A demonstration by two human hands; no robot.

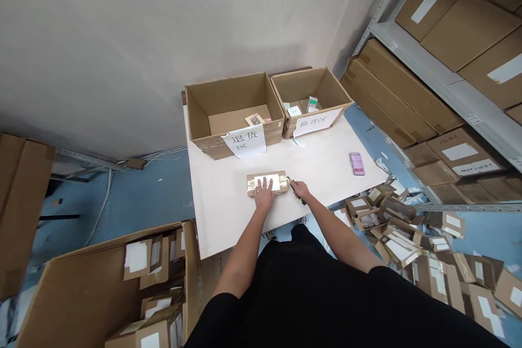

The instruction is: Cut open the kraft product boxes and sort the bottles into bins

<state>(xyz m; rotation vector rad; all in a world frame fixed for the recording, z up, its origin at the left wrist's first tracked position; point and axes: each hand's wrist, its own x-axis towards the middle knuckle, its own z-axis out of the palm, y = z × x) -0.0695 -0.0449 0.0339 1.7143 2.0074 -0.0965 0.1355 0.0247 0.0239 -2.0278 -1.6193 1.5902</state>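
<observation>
A small taped cardboard box (281, 178) with a white label lies on the white table (228, 206). My left hand (264, 193) rests flat on top of it, fingers spread. In my right hand (301, 190) is a box cutter (292, 184), black and yellow. Its tip is at the right end of the box; whether the blade touches the tape is too small to tell. My right fingers are wrapped round its handle.
Behind the box stand two open cartons, a left carton (212, 147) and a right carton (289, 129), with paper signs and small packages inside. A purple package (356, 163) lies at right. A large carton (81, 261) holds parcels; opened boxes (395, 239) litter the floor beside a shelf (444, 87).
</observation>
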